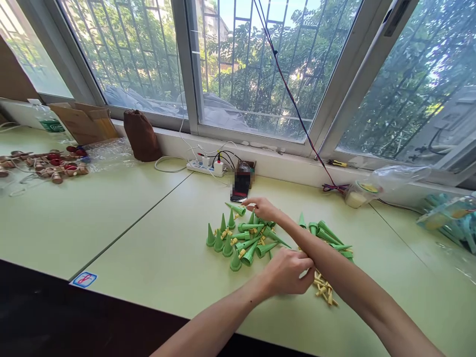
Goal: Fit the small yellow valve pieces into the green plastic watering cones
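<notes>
My right hand (262, 208) reaches across to the lower edge of a dark phone (241, 186), fingers extended and apart, nothing seen in them. Beneath my right forearm, my left hand (292, 271) is curled with fingertips pressed together; what it holds, if anything, is hidden. Green cones (235, 260) with small yellow fittings (242, 253) among them form a pile between and left of my hands; some stand upright, others lie down. More green cones (329, 230) lie beyond my right forearm. Several pale yellow sticks (327, 290) lie right of my left hand.
A power strip (204, 167) with cables sits by the window ledge, near a brown pouch (141, 135). Wooden and red pieces (55, 161) lie at the left. A jar (360, 193) and bagged teal items (453, 215) are on the right.
</notes>
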`<move>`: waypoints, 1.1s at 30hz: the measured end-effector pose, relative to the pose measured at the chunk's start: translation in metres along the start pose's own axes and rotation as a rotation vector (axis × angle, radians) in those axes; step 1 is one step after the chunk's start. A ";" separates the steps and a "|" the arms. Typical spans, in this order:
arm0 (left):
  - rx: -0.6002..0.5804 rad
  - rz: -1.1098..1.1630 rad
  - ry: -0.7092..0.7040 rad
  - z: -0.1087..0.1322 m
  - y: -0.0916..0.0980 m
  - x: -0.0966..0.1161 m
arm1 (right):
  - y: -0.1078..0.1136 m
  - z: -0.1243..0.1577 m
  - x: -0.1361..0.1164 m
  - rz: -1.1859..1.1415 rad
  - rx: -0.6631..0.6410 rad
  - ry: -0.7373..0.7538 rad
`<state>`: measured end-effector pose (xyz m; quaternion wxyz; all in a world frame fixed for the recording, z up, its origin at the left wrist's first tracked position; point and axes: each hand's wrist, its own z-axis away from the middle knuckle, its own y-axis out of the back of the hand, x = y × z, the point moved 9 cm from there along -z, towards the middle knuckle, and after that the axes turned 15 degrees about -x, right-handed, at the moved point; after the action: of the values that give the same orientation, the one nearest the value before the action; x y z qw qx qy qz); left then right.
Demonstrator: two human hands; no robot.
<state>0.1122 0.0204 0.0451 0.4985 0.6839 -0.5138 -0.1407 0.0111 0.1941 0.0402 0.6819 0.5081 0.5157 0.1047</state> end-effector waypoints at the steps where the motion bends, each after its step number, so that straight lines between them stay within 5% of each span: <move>1: 0.000 -0.010 0.014 0.000 0.001 -0.001 | -0.004 -0.005 -0.002 0.018 -0.023 0.023; 10: 0.009 -0.048 0.056 0.001 0.009 -0.001 | -0.024 -0.013 -0.007 0.195 -0.265 0.053; 24: -0.046 -0.019 0.018 0.003 -0.003 0.005 | -0.007 0.033 0.008 -0.021 -0.203 -0.037; 28: -0.055 -0.036 0.028 0.003 -0.003 0.005 | 0.009 0.047 0.010 0.046 -0.081 -0.069; 33: -0.053 -0.045 0.035 0.003 -0.005 0.003 | 0.008 0.058 0.010 0.157 -0.089 -0.097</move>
<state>0.1139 0.0160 0.0404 0.5221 0.6842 -0.4855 -0.1532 0.0656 0.1704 0.0374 0.7178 0.5205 0.4354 0.1557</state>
